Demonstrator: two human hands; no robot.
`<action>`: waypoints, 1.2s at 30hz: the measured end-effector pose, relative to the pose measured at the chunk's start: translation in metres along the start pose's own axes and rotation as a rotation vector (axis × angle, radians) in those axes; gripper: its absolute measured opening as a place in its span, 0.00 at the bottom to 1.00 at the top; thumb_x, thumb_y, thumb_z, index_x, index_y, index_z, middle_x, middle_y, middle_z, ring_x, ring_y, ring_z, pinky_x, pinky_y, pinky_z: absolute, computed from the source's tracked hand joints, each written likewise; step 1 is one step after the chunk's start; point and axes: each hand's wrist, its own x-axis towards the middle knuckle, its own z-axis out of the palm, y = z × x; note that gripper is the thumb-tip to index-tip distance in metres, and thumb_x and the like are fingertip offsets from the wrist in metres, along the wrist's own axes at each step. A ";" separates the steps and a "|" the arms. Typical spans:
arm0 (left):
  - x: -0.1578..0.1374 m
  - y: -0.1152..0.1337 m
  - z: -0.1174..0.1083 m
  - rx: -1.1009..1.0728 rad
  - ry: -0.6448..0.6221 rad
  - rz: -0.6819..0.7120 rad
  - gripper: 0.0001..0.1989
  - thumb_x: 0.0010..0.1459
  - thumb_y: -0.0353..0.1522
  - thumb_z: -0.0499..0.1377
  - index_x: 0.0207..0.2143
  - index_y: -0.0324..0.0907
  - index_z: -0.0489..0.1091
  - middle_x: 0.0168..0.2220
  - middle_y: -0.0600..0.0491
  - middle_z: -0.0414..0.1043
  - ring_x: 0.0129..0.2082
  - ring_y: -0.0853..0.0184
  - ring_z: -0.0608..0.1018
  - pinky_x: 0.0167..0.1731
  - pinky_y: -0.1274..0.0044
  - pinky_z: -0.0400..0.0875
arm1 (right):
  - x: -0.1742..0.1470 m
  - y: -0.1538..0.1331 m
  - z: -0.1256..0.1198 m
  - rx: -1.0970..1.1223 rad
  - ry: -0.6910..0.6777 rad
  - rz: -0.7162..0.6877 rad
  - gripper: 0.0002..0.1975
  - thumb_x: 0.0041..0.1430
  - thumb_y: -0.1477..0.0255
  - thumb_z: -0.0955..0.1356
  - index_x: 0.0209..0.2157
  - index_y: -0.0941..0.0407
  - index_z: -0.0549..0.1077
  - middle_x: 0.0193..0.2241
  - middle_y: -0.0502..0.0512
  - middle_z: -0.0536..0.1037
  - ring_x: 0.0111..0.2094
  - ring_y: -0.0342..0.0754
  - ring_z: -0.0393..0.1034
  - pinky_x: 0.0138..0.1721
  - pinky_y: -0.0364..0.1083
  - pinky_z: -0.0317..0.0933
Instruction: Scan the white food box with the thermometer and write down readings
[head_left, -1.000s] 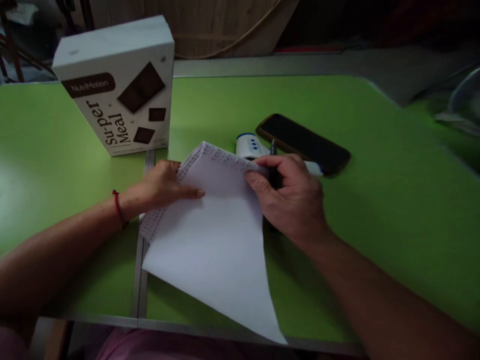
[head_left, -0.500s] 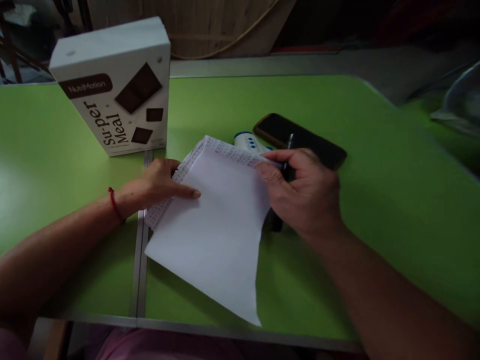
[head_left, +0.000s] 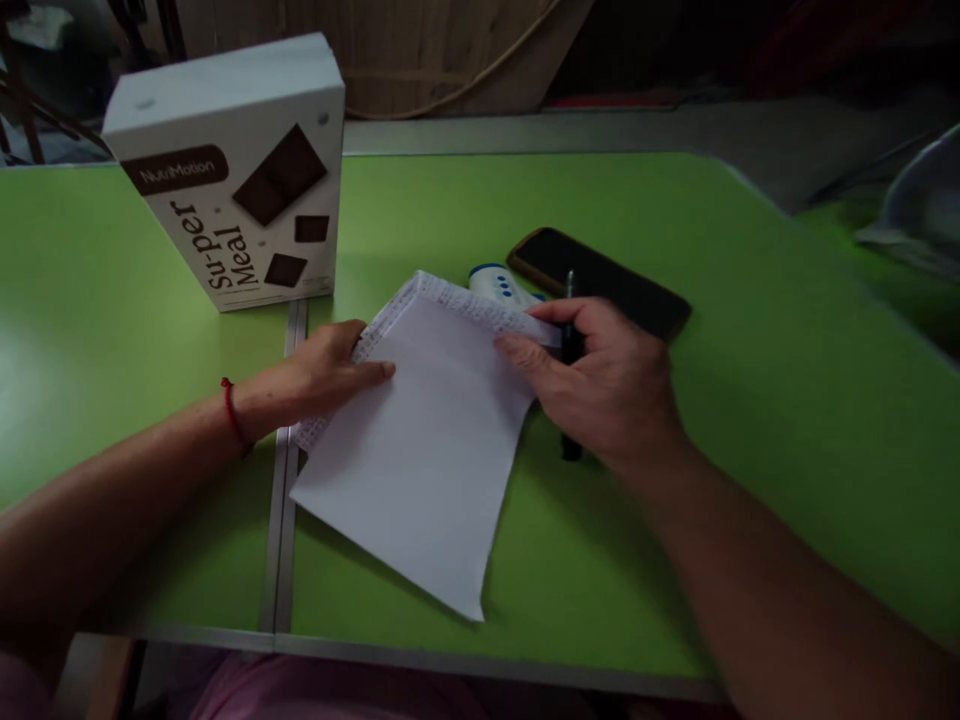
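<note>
A blank white sheet of paper (head_left: 420,450) lies over a page covered in handwriting (head_left: 390,310), whose written margin shows along the top and left. My left hand (head_left: 322,375) grips the left side, thumb on the blank sheet and fingers underneath. At the upper right, my right hand (head_left: 607,385) pinches the paper's edge between thumb and forefinger. A black pen (head_left: 571,345) is also held in that hand, passing upright through its fingers with both ends sticking out. The blank sheet's lower right corner curls slightly.
A white NutriMotion box (head_left: 240,200) stands at the back left. A black phone (head_left: 600,275) lies beyond my right hand, next to a white device with blue dots (head_left: 499,283), partly covered by the paper. A metal seam (head_left: 281,540) crosses the green table (head_left: 787,450).
The blank sheet's lower right corner has moved left and up. My right hand has shifted slightly left, and the pen has turned more upright. My left thumb has moved up a little.
</note>
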 end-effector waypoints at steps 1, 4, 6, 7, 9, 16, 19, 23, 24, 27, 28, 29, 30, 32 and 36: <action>-0.001 0.001 0.003 -0.007 -0.011 0.017 0.14 0.61 0.32 0.58 0.48 0.34 0.63 0.44 0.41 0.73 0.34 0.63 0.80 0.27 0.75 0.78 | -0.001 0.000 0.000 0.007 0.003 0.008 0.15 0.49 0.59 0.68 0.32 0.56 0.74 0.31 0.58 0.77 0.32 0.50 0.72 0.35 0.51 0.68; -0.005 0.005 0.008 0.005 -0.081 0.058 0.12 0.63 0.30 0.55 0.48 0.35 0.60 0.46 0.40 0.72 0.38 0.62 0.80 0.30 0.75 0.78 | -0.001 0.000 0.000 0.001 0.008 -0.066 0.13 0.52 0.60 0.68 0.33 0.56 0.74 0.32 0.58 0.77 0.34 0.50 0.72 0.36 0.50 0.68; -0.009 0.011 0.006 0.037 -0.210 0.096 0.08 0.64 0.30 0.54 0.44 0.35 0.63 0.43 0.43 0.74 0.36 0.65 0.80 0.28 0.78 0.77 | -0.001 -0.001 -0.001 -0.011 0.000 -0.141 0.12 0.56 0.61 0.67 0.34 0.55 0.75 0.32 0.58 0.77 0.35 0.50 0.72 0.37 0.49 0.68; -0.011 0.015 0.002 0.066 -0.314 0.102 0.07 0.64 0.31 0.54 0.41 0.35 0.65 0.39 0.44 0.75 0.33 0.66 0.80 0.26 0.79 0.76 | -0.001 -0.001 -0.002 -0.008 -0.021 -0.167 0.12 0.57 0.61 0.67 0.34 0.55 0.75 0.31 0.58 0.77 0.34 0.50 0.72 0.36 0.49 0.67; -0.018 0.026 -0.010 0.151 -0.565 0.076 0.11 0.63 0.36 0.57 0.33 0.35 0.68 0.30 0.48 0.75 0.25 0.67 0.78 0.20 0.81 0.72 | -0.002 -0.003 -0.002 0.030 -0.137 -0.205 0.12 0.59 0.61 0.66 0.35 0.54 0.76 0.30 0.56 0.77 0.32 0.49 0.72 0.34 0.48 0.67; -0.054 0.063 -0.039 0.574 -0.596 0.190 0.17 0.60 0.44 0.60 0.26 0.41 0.76 0.18 0.55 0.69 0.15 0.73 0.68 0.15 0.82 0.56 | -0.020 -0.017 0.006 0.014 -0.396 -0.312 0.12 0.59 0.62 0.67 0.36 0.53 0.78 0.28 0.54 0.76 0.30 0.48 0.72 0.32 0.46 0.66; -0.059 0.062 -0.019 0.798 -0.250 0.307 0.13 0.57 0.43 0.64 0.37 0.43 0.77 0.30 0.53 0.76 0.24 0.68 0.75 0.24 0.80 0.66 | -0.027 -0.021 0.011 -0.002 -0.336 -0.325 0.12 0.59 0.63 0.67 0.39 0.55 0.78 0.31 0.55 0.77 0.32 0.49 0.72 0.34 0.48 0.68; -0.054 0.041 0.025 1.227 -0.218 0.314 0.31 0.51 0.42 0.69 0.53 0.36 0.68 0.56 0.40 0.67 0.54 0.51 0.72 0.50 0.66 0.71 | -0.029 -0.022 0.013 0.004 -0.283 -0.322 0.13 0.60 0.62 0.67 0.41 0.54 0.77 0.32 0.56 0.77 0.36 0.51 0.73 0.37 0.51 0.69; -0.053 0.034 0.035 1.260 -0.255 0.361 0.36 0.50 0.44 0.69 0.56 0.33 0.65 0.61 0.36 0.61 0.60 0.49 0.67 0.56 0.64 0.67 | -0.028 -0.021 0.013 0.006 -0.275 -0.320 0.13 0.59 0.62 0.67 0.41 0.54 0.77 0.33 0.56 0.77 0.38 0.52 0.73 0.39 0.52 0.69; -0.050 0.015 0.050 1.341 -0.219 0.392 0.44 0.47 0.48 0.70 0.58 0.28 0.62 0.65 0.30 0.49 0.66 0.43 0.54 0.61 0.52 0.58 | -0.024 -0.019 0.010 0.038 -0.270 -0.303 0.14 0.58 0.65 0.68 0.45 0.53 0.75 0.39 0.58 0.78 0.44 0.55 0.73 0.45 0.56 0.69; -0.049 0.011 0.052 1.363 -0.205 0.387 0.45 0.47 0.48 0.69 0.58 0.29 0.61 0.66 0.29 0.48 0.67 0.41 0.52 0.60 0.49 0.57 | -0.023 -0.019 0.008 0.054 -0.270 -0.292 0.15 0.57 0.66 0.67 0.46 0.54 0.74 0.41 0.58 0.78 0.46 0.55 0.73 0.47 0.57 0.69; -0.050 0.009 0.053 1.378 -0.202 0.387 0.45 0.47 0.49 0.69 0.58 0.29 0.61 0.66 0.29 0.47 0.67 0.41 0.51 0.59 0.47 0.56 | -0.021 -0.019 0.007 0.075 -0.268 -0.279 0.16 0.58 0.67 0.67 0.48 0.54 0.73 0.42 0.58 0.78 0.47 0.55 0.72 0.49 0.57 0.68; -0.050 0.008 0.053 1.389 -0.210 0.385 0.45 0.48 0.49 0.69 0.59 0.30 0.60 0.66 0.29 0.47 0.67 0.41 0.51 0.59 0.47 0.57 | -0.020 -0.019 0.004 0.098 -0.267 -0.265 0.17 0.58 0.68 0.66 0.49 0.54 0.72 0.44 0.59 0.78 0.48 0.55 0.72 0.50 0.57 0.68; -0.051 0.010 0.051 1.410 -0.225 0.366 0.45 0.48 0.50 0.68 0.59 0.30 0.60 0.66 0.28 0.46 0.67 0.41 0.52 0.58 0.46 0.58 | -0.018 -0.020 0.000 0.144 -0.262 -0.236 0.19 0.58 0.69 0.64 0.51 0.55 0.70 0.45 0.59 0.77 0.48 0.54 0.72 0.51 0.57 0.68; -0.053 0.020 0.050 1.468 -0.242 0.270 0.46 0.48 0.50 0.68 0.58 0.27 0.60 0.65 0.25 0.47 0.65 0.38 0.55 0.56 0.46 0.59 | -0.018 -0.022 -0.003 0.231 -0.208 -0.174 0.20 0.58 0.72 0.62 0.53 0.53 0.69 0.42 0.57 0.78 0.43 0.51 0.73 0.48 0.55 0.69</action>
